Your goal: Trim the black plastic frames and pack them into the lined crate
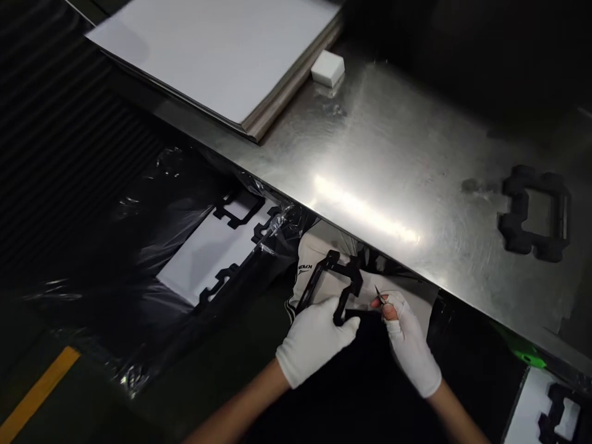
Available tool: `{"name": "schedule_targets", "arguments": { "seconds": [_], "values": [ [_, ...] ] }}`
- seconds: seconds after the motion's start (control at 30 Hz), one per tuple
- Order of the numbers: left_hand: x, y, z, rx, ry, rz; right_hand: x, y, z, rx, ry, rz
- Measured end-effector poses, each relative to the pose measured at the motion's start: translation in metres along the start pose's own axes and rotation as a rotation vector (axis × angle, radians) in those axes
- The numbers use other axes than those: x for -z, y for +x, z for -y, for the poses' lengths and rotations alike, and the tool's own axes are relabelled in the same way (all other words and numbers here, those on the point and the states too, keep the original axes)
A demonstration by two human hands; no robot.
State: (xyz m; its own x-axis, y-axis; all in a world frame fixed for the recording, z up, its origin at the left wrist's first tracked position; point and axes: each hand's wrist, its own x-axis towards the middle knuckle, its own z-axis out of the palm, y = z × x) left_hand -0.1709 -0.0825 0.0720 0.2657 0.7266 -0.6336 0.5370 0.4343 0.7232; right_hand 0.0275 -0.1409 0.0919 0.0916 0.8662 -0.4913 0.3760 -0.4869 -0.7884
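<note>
A white glove covers my left hand, which is closed around the lower end of a black frame-shaped part with notched edges. The part is held tilted over my lap, just below the table edge. Bare fingertips show through the glove of my right hand, pinching a small, thin pointed blade. The blade's tip points up and left, a short way right of the frame and apart from it. The blade's handle is hidden in my fingers. A similar black frame lies on the metal table at the right.
The metal table runs diagonally, bearing a stack of white sheets and a small white block. Below left, black plastic surrounds a white sheet and several black parts. Another black part lies at lower right, near a green object.
</note>
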Motion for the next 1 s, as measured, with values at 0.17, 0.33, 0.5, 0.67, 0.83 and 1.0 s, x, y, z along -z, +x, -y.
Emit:
{"name": "schedule_targets", "arguments": {
  "seconds": [0.17,0.33,0.5,0.67,0.83,1.0],
  "values": [
    [-0.014,-0.007,0.012,-0.033,0.550,0.086,0.007,-0.009,-0.023,-0.010,-0.151,0.371],
    [-0.020,-0.006,0.005,-0.036,0.718,0.161,-0.004,-0.017,-0.027,-0.070,-0.475,0.427],
    [-0.021,-0.005,0.004,-0.104,0.793,0.148,-0.005,-0.010,-0.016,-0.102,-0.609,0.489],
    [-0.022,-0.007,0.008,-0.153,0.796,0.110,-0.006,-0.005,-0.006,-0.164,-0.678,0.511],
    [-0.022,-0.009,0.009,-0.235,0.829,0.035,-0.006,-0.005,0.001,-0.230,-0.651,0.494],
    [-0.022,-0.008,0.011,-0.251,0.850,0.017,-0.008,-0.006,0.006,-0.256,-0.626,0.477]
  ]
}}
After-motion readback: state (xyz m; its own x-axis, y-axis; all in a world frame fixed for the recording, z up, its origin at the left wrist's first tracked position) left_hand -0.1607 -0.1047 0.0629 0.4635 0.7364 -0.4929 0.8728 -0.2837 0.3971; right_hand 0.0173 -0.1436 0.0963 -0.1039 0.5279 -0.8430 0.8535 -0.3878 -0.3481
